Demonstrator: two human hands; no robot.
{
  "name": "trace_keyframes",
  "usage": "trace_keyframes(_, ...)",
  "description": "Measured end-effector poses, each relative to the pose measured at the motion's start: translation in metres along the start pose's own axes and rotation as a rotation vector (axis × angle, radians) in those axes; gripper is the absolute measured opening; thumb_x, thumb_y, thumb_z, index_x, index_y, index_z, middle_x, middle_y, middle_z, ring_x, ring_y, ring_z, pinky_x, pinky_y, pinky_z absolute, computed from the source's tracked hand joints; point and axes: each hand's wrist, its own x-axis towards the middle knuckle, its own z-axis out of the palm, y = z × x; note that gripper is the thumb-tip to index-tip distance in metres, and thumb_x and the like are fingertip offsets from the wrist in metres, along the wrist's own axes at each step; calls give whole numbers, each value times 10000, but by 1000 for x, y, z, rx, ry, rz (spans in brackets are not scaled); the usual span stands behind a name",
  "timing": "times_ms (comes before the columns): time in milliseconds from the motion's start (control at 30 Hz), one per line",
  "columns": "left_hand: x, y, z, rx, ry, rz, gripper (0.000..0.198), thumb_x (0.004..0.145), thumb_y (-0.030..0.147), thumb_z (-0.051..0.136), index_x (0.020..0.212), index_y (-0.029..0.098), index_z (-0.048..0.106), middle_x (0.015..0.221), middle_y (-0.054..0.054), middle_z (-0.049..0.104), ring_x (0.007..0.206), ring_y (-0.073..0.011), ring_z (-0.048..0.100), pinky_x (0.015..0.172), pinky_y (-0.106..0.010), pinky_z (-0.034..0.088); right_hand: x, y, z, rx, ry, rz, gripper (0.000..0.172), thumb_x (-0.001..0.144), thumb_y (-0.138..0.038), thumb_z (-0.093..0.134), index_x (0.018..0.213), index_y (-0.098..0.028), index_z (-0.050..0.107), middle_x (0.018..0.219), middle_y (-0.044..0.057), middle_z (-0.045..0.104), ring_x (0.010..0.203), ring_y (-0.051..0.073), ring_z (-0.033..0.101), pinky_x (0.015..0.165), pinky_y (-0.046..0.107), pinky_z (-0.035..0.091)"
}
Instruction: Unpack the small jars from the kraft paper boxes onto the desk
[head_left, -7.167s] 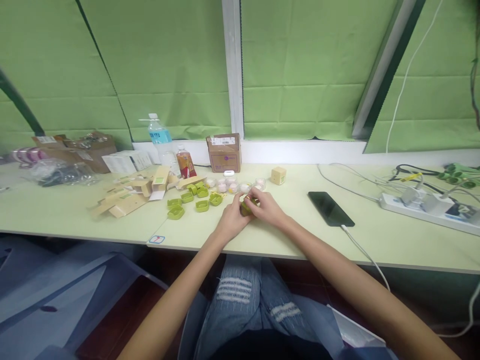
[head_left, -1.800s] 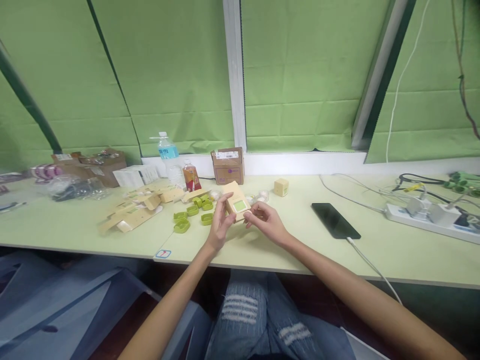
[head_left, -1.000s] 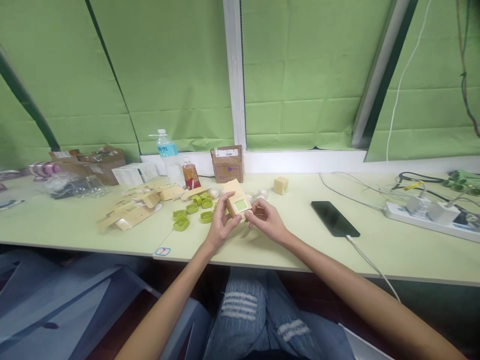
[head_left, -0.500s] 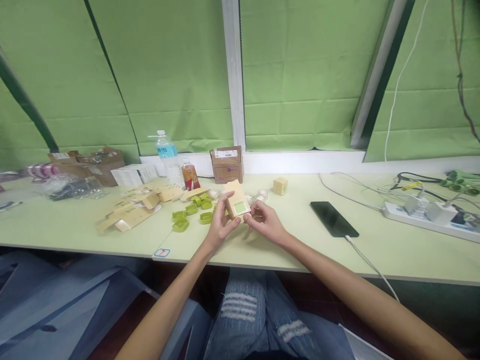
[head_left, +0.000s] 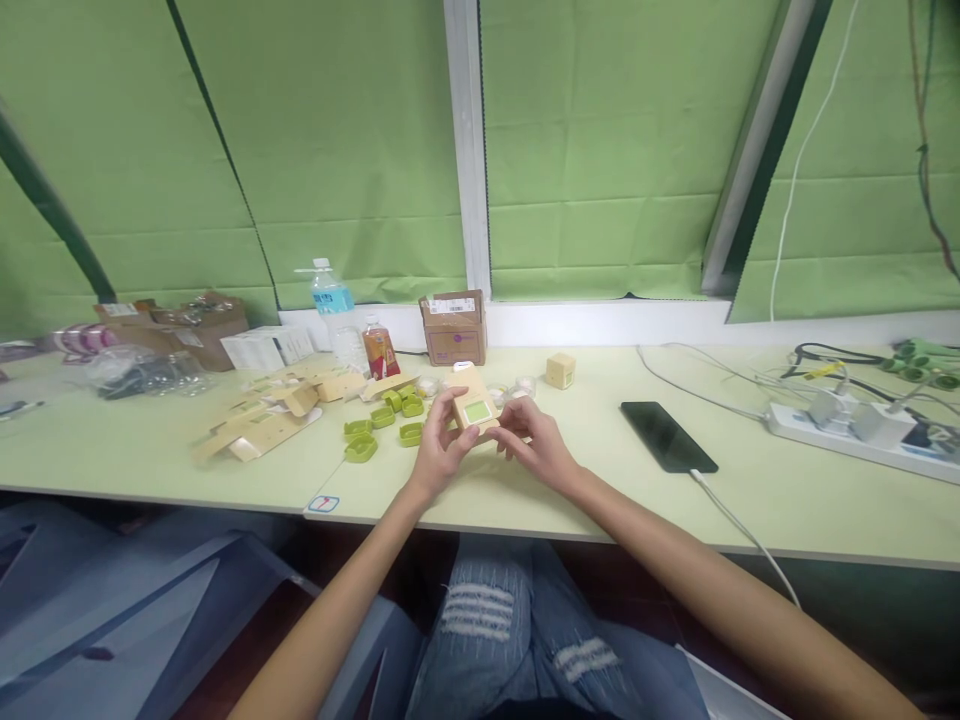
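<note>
A small tan carton with a pale green window is held up over the table, tilted. My left hand grips its left side, thumb at the lower front. The fingers of my right hand pinch at the carton's lower right edge. Several green plastic pieces lie to the left of my hands. Behind the carton are small round clear items, partly hidden. A closed tan cube box stands to the right, further back.
Flattened tan cartons lie at left. A water bottle, a red drink bottle and a brown cardboard box stand along the back. At right are a black phone with a white cable and a power strip.
The carton has tipped back slightly and sits a little lower in my left hand. My right fingers have shifted slightly along its lower right edge.
</note>
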Motion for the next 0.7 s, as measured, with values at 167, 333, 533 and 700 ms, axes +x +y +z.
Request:
trace_keyframes(167, -2, 0, -1, 120, -10, 11, 499, 943, 517, 602, 1312, 197, 502, 1271, -128, 609, 1156, -266, 614, 923, -362, 532, 1, 1, -5, -102, -71, -133, 442, 942, -504, 673, 1308, -263, 620, 926, 27, 649, 616, 117, 621, 581, 274, 566)
trace_keyframes(333, -4, 0, -5, 143, -37, -8, 539, 908, 513, 663, 1328, 214, 504, 1295, -128, 592, 1173, -272, 607, 915, -359, 542, 2, -1, -2, -29, -80, -95, 375, 950, -491, 666, 1230, -243, 693, 964, 45, 676, 568, 109, 640, 542, 272, 562)
trace_keyframes(533, -5, 3, -3, 128, -34, -33, 518, 882, 472, 713, 1290, 215, 524, 1274, -126, 604, 1177, -268, 620, 918, -361, 562, 2, 2, 0, 35, -76, -19, 341, 947, -494, 663, 1125, -206, 708, 792, 7, 656, 496, 109, 608, 458, 247, 499)
trace_keyframes(700, -4, 3, -5, 288, 5, -16, 640, 866, 464, 734, 1396, 235, 458, 1420, -153, 532, 1271, -299, 580, 874, -361, 581, 2, 1, -4, -196, -86, -138, 291, 1004, -400, 575, 1232, -242, 660, 939, 49, 672, 663, 138, 635, 584, 276, 534)
